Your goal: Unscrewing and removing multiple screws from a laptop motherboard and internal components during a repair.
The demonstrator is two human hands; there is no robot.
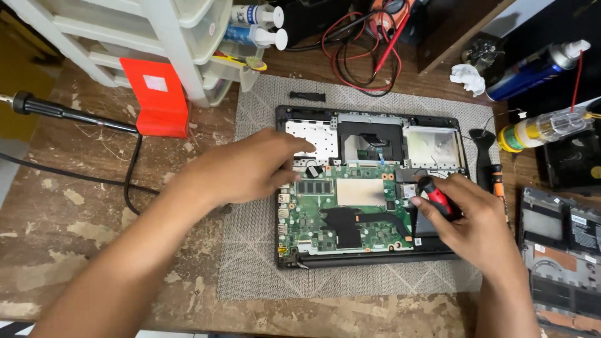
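Observation:
An opened laptop base [369, 125] lies on a grey patterned mat [250, 250], its green circuit board [313, 216] exposed. My left hand [250, 166] rests over the laptop's left side, fingers curled, fingertips near a round coin cell [312, 169] on the board. My right hand [472, 219] grips a screwdriver with a red and black handle [434, 194], its tip hidden, pointed down at the laptop's right side near the board's edge.
A white drawer unit [156, 37] and red stand [156, 97] sit at the back left. A soldering iron [56, 112] with its black cable lies left. Spray can [532, 69], glue bottle [544, 128], red test leads [363, 50] and a removed laptop cover [563, 250] lie right.

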